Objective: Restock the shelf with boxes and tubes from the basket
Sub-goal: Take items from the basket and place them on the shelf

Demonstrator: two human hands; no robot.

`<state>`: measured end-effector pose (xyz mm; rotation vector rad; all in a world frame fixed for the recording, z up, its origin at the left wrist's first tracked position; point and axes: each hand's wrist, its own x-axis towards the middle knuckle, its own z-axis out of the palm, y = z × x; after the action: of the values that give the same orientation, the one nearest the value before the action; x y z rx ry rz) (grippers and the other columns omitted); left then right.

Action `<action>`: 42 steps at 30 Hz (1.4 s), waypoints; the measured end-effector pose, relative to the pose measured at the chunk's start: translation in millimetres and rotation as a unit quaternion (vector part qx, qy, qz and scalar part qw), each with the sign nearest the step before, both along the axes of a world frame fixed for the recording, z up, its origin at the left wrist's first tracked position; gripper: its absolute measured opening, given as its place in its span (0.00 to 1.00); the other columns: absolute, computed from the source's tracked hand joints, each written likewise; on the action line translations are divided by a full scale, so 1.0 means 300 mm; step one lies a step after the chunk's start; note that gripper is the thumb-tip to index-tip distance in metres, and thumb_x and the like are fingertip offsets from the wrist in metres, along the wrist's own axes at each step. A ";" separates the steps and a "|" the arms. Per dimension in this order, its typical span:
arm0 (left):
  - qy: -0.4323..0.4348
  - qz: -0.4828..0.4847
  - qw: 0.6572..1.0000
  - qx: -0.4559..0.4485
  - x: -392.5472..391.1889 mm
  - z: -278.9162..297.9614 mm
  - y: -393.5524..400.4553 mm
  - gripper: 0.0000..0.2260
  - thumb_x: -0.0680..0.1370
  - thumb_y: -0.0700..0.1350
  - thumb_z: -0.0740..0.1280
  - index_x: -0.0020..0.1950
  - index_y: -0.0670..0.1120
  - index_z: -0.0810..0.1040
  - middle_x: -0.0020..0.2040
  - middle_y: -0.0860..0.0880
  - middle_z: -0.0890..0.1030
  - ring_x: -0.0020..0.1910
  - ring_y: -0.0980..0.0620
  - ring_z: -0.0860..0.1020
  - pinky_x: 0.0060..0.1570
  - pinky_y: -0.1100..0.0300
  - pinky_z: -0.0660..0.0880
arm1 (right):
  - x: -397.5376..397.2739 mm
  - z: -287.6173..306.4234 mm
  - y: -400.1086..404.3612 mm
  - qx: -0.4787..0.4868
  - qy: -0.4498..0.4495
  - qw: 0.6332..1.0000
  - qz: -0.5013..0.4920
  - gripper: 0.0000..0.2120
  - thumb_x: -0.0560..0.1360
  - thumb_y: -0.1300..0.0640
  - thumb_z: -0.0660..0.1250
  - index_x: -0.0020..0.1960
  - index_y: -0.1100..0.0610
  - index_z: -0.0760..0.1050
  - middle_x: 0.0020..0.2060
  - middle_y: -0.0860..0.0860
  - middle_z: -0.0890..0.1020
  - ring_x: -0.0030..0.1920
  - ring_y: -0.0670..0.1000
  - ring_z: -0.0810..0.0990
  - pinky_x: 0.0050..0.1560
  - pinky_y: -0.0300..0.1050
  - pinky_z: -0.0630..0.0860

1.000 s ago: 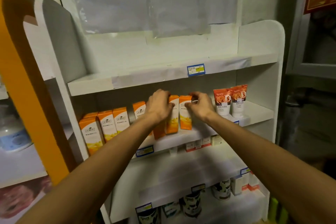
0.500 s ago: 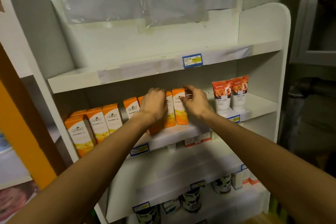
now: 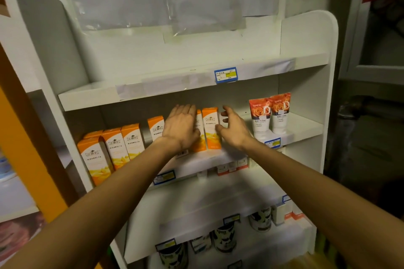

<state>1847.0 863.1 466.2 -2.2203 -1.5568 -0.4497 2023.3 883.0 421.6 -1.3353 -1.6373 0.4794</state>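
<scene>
Orange and white boxes stand upright on the middle shelf (image 3: 207, 159) of a white rack. My left hand (image 3: 182, 129) lies flat with straight fingers against the front of one box (image 3: 199, 133) in the centre group. My right hand (image 3: 232, 129) is spread open beside the rightmost orange box (image 3: 211, 129), its thumb touching the box's right side. Further left stand several more of the same boxes (image 3: 113, 148). Two rose-printed tubes (image 3: 270, 113) stand upright at the right end of that shelf. The basket is out of view.
The top shelf (image 3: 153, 89) carries a blue price tag (image 3: 225, 74). Small red and white boxes (image 3: 231, 167) sit on the shelf below, and dark tins (image 3: 225, 238) and small boxes on the lower shelves. An orange panel (image 3: 32, 159) stands at the left.
Both hands went from curled around the tops of the centre boxes to flat and spread against them. The boxes now stand straighter and closer together. The camera has shifted slightly.
</scene>
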 end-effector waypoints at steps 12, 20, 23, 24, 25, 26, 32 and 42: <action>-0.048 -0.120 0.992 -0.004 0.086 -0.320 -0.241 0.33 0.76 0.46 0.68 0.78 0.41 0.61 0.78 0.40 0.62 0.76 0.40 0.61 0.77 0.48 0.55 | 0.144 -0.333 -0.333 0.008 -0.024 0.997 -0.069 0.26 0.76 0.58 0.65 0.73 0.52 0.64 0.64 0.49 0.76 0.62 0.51 0.76 0.59 0.51 0.77; -0.038 -0.180 0.962 -0.202 0.224 -0.886 -0.396 0.29 0.77 0.51 0.67 0.76 0.46 0.64 0.75 0.45 0.68 0.70 0.42 0.70 0.68 0.49 0.70 | 0.314 -0.920 -0.582 -0.198 -0.165 0.962 -0.093 0.30 0.76 0.54 0.68 0.75 0.53 0.61 0.68 0.55 0.74 0.65 0.58 0.75 0.62 0.53 0.75; -0.028 -0.167 0.943 -0.287 0.250 -1.098 -0.417 0.28 0.78 0.51 0.65 0.76 0.45 0.62 0.72 0.43 0.69 0.63 0.40 0.74 0.57 0.47 0.75 | 0.362 -1.119 -0.634 -0.322 -0.255 0.909 -0.076 0.34 0.76 0.54 0.68 0.77 0.56 0.58 0.69 0.57 0.71 0.67 0.60 0.72 0.64 0.52 0.71; -0.031 -0.156 0.935 -0.316 0.257 -1.165 -0.426 0.29 0.78 0.51 0.65 0.76 0.45 0.62 0.73 0.43 0.69 0.63 0.40 0.74 0.58 0.48 0.75 | 0.375 -1.184 -0.645 -0.346 -0.264 0.897 -0.076 0.34 0.75 0.53 0.69 0.77 0.56 0.59 0.69 0.57 0.71 0.66 0.60 0.72 0.64 0.52 0.71; -0.032 -0.143 0.927 -0.346 0.263 -1.233 -0.433 0.29 0.78 0.50 0.66 0.76 0.45 0.62 0.73 0.43 0.68 0.64 0.40 0.74 0.60 0.48 0.74 | 0.386 -1.247 -0.652 -0.373 -0.261 0.888 -0.072 0.33 0.75 0.53 0.69 0.76 0.56 0.60 0.68 0.58 0.72 0.65 0.60 0.73 0.64 0.53 0.72; -0.031 -0.132 0.917 -0.374 0.267 -1.295 -0.440 0.28 0.78 0.50 0.67 0.76 0.45 0.63 0.72 0.43 0.69 0.65 0.41 0.73 0.62 0.48 0.72 | 0.394 -1.305 -0.658 -0.396 -0.243 0.883 -0.064 0.31 0.75 0.53 0.69 0.75 0.55 0.63 0.67 0.58 0.73 0.65 0.60 0.74 0.64 0.53 0.73; -0.025 -0.075 0.854 -0.514 0.276 -1.660 -0.408 0.38 0.76 0.55 0.69 0.78 0.43 0.54 0.72 0.40 0.69 0.66 0.40 0.74 0.63 0.45 0.74 | 0.440 -1.637 -0.671 -0.482 -0.228 0.846 -0.014 0.25 0.74 0.47 0.67 0.67 0.57 0.70 0.61 0.57 0.77 0.59 0.58 0.77 0.59 0.56 0.77; 0.076 -0.032 0.811 -0.578 0.338 -2.087 -0.379 0.34 0.77 0.52 0.66 0.78 0.41 0.56 0.73 0.40 0.69 0.70 0.41 0.70 0.70 0.44 0.67 | 0.435 -1.932 -0.697 -0.526 -0.278 0.803 -0.017 0.30 0.72 0.44 0.72 0.66 0.59 0.67 0.55 0.57 0.79 0.53 0.57 0.80 0.48 0.48 0.75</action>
<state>1948.3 749.4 -159.8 -2.9913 -1.9160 0.9342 2153.7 674.0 -158.0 -2.5050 -1.8516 1.1672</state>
